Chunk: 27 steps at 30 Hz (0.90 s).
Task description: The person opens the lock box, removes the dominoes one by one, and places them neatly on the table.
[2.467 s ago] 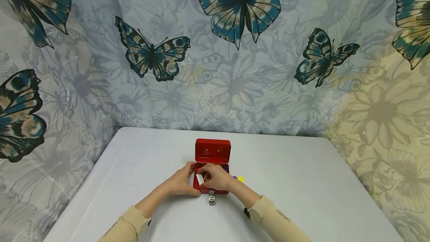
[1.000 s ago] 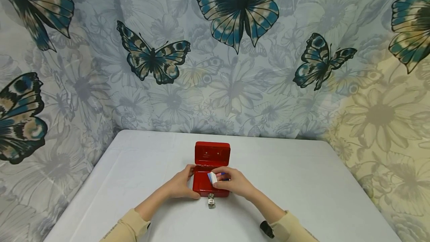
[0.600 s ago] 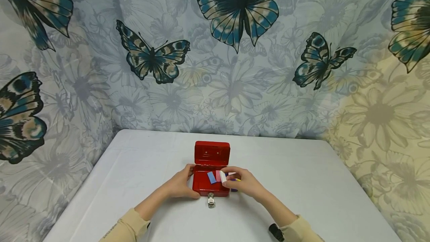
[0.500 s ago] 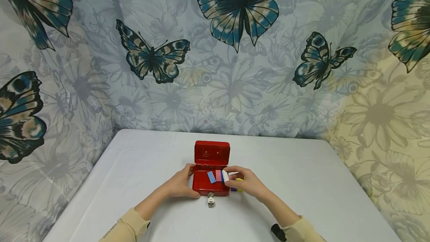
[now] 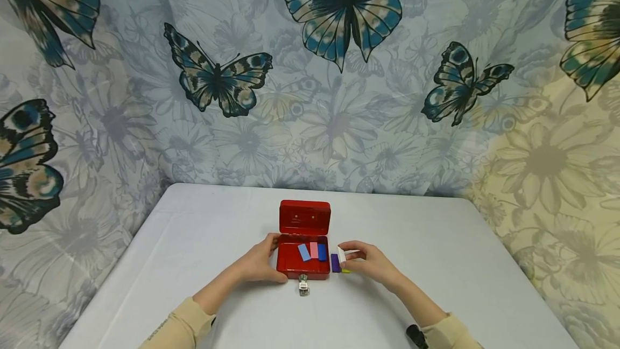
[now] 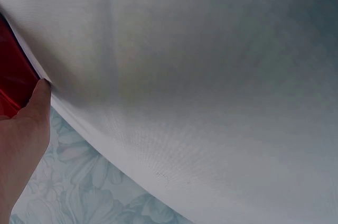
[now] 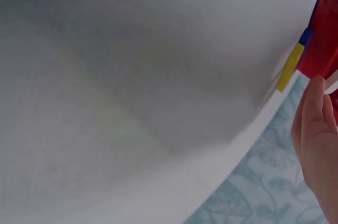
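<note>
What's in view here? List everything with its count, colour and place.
red box: one, red, on the table, lid open
metal clasp: one, silver, at the box's front
blocks inside: three, light blue, pink, dark blue, in the box
white block: one, white, in the right hand
purple block: one, purple, right of the box
yellow block: one, yellow, beside the purple one, partly hidden
table: one, white, under the box
wall covering: grey-blue and yellowish, behind, with large dark butterflies
dark object: one, black, at the right cuff, unclear
sleeves: two, beige, on the arms
left hand: one, gripping the box's left end
right hand: one, pinching the white block
</note>
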Tool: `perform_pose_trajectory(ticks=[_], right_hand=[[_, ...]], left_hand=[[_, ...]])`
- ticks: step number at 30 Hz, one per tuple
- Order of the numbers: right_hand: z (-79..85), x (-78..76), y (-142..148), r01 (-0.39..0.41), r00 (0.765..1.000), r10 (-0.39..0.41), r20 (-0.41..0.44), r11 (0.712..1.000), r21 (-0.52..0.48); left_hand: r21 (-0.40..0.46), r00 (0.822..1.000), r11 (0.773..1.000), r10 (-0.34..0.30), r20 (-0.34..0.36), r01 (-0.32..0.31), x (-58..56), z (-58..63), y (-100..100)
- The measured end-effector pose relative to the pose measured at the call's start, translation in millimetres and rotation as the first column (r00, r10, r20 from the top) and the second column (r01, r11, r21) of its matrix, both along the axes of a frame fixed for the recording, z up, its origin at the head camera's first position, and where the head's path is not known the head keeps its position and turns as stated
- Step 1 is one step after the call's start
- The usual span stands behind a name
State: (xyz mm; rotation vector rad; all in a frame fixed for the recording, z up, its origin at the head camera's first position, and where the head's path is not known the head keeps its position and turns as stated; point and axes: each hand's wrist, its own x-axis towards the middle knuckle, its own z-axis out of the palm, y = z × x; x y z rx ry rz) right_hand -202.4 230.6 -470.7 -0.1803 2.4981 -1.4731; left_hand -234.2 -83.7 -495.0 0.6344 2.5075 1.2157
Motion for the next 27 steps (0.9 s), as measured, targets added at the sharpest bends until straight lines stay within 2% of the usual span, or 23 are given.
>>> perform_pose_trajectory(ticks=[8,15,27], right_hand=[[-1.1,1.3,7,0.010,1.000,-0.010,0.002,0.999,0.036],[-6.7,-0.8,17,0.029,0.999,-0.026,-0.029,0.995,0.100],[-10.1,0.1,26,-0.009,0.990,0.036,-0.137,0.981,0.192]], left_hand=[[-0.006,1.000,1.000,0.005,0.011,-0.005,0.4,0.3,1],[0.000,1.000,1.000,0.001,0.005,-0.001,1.2,2.6,2],[0.000,1.000,1.000,0.002,0.004,-0.002,0.9,2.9,2]])
